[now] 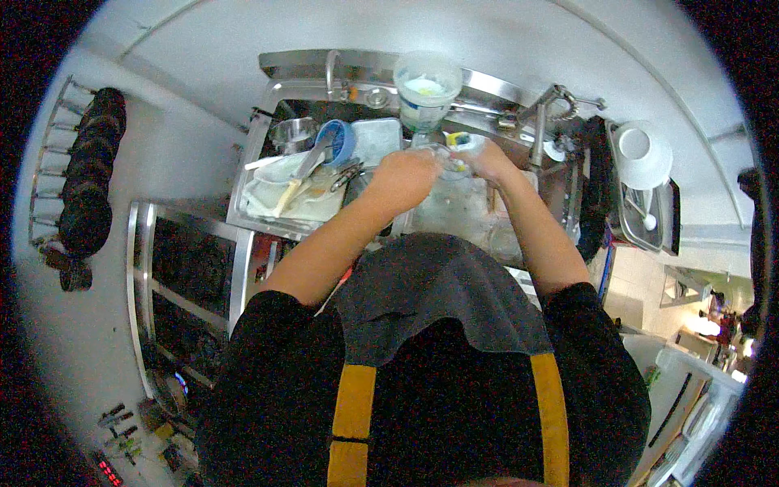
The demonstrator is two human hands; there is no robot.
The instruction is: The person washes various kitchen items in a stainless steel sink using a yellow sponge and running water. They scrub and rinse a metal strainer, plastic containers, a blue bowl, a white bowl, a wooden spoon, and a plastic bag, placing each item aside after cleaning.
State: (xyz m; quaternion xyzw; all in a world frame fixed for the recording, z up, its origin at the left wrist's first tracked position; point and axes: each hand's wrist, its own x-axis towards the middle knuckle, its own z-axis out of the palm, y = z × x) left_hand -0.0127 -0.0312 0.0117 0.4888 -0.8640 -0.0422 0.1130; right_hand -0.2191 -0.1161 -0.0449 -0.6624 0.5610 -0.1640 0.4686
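Over the sink, my left hand (405, 179) is closed at the side of a clear container (451, 167), gripping it; my fingers hide part of it. My right hand (487, 161) is at the container's other side, holding a yellow-and-white object (459, 140) that looks like a soapy sponge. Blur and foam obscure its shape. Just beyond my hands stands a translucent plastic bucket (428, 91) with whitish, foamy liquid inside. Below my hands lies a pale, wet surface (444, 210) in the sink.
To the left are a blue bowl (338, 143), a clear container (294, 135), a white tray (255, 204) bearing utensils, and a metal tray (377, 139). A faucet (539, 131) rises at right, near white bowls (642, 152). Pans (94, 170) hang at far left.
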